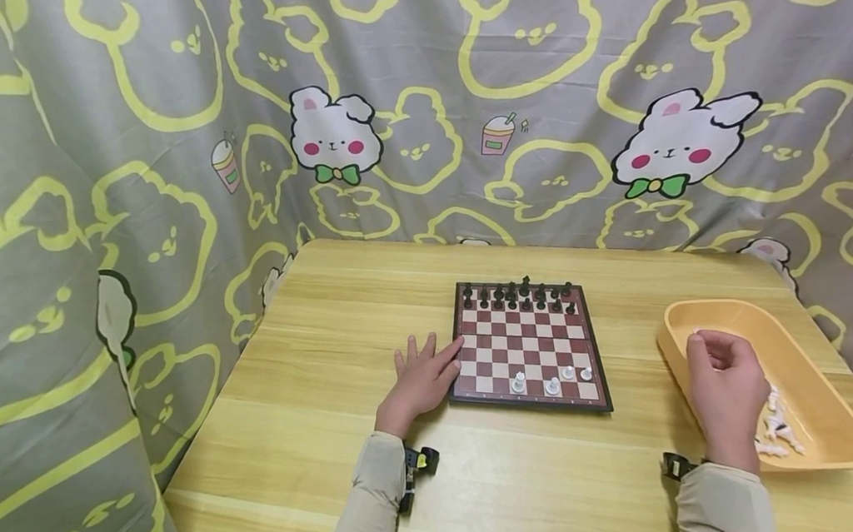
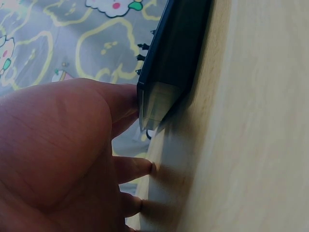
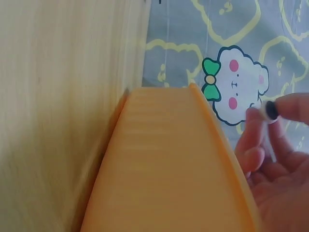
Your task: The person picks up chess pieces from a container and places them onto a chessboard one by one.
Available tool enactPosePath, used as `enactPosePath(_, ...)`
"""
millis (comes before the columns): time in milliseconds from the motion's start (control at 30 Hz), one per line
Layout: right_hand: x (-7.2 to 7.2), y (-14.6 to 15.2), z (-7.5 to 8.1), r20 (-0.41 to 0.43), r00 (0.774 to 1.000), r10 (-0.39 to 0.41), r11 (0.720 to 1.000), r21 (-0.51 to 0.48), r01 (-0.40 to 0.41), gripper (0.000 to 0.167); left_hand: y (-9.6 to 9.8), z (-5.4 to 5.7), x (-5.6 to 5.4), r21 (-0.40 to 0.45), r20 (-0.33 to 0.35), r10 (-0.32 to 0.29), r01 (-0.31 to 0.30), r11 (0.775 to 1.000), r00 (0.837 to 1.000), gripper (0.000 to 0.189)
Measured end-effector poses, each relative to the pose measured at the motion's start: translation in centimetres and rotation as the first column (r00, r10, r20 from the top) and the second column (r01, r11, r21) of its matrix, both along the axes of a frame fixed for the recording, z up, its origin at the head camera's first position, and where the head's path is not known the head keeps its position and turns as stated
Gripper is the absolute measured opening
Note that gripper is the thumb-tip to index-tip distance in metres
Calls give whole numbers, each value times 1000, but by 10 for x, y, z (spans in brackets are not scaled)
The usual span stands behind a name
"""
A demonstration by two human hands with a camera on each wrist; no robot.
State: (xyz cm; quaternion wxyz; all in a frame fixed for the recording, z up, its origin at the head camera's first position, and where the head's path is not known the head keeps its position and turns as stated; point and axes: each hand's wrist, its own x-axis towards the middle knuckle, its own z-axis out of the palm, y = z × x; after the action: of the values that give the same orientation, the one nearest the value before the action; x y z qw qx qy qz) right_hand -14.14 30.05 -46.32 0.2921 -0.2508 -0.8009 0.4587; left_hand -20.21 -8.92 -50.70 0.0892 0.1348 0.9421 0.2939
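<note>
I had the right hand [image 1: 729, 384] pinching a small white chess piece [image 3: 270, 111] with a dark base between thumb and fingertips, above the nine o'clock rim of the orange tray [image 1: 802, 362]. The left hand [image 1: 422, 378] I had spread, fingers straight, its thumb side touching the nine o'clock edge of the chessboard [image 1: 526, 342], other fingertips on the wooden table [image 1: 311, 333]. Black pieces [image 1: 525, 288] stood along the board's twelve o'clock side, four white pieces [image 1: 552, 387] between four and seven. The tray sat just past three o'clock from the board; I saw loose white pieces [image 1: 777, 426] lying toward its six. A patterned curtain [image 1: 409, 50] hung beyond at twelve.
</note>
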Motion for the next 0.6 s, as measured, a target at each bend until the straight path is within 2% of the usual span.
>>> enactPosePath(100,-1,-6,0,-76,995,68,998,-8,-69,19,0,0,0,3,-2,0,0,1000,1000,50)
enactPosePath(200,-2,-12,0,-92,983,160,987,12,-159,26,-1,0,0,5,-2,-2,2,1000,1000,50)
enactPosePath(333,-4,-20,-2,-73,958,276,961,29,-275,37,-1,0,0,7,-4,-4,4,1000,1000,49)
enactPosePath(467,-5,-28,-2,-31,938,346,937,49,-345,48,-1,0,0,-2,-2,-5,5,1000,1000,50)
enactPosePath(600,-7,-32,-4,-6,902,432,896,116,-428,49,-1,1,0,-1,1,-4,4,1000,1000,50)
